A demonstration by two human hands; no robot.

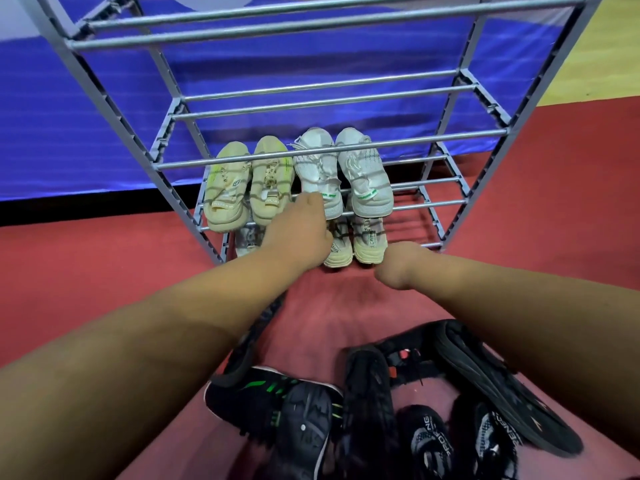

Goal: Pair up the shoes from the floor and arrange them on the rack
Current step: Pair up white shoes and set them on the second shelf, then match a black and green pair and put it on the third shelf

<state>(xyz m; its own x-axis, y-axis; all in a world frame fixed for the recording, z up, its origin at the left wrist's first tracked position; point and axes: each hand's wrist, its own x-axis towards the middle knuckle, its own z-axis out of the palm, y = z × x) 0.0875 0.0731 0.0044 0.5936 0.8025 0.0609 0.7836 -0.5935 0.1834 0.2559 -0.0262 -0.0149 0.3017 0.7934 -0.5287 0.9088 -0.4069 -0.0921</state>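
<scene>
Left hand [298,230] reaches into rack [433,140] at 12 o'clock, by white pair [363,174], probably squaring heels. Right hand [398,268] hovers near. Fingers hidden, can't tell grip. Black shoes [374,403] piled at 6 o'clock.

Grey tube rack [332,148], beige pair [227,188] at lower shelf's left end, white pair [363,174] just beside, cream pair [369,244] on bottom shelf, black shoes [374,393] heaped on floor.
</scene>
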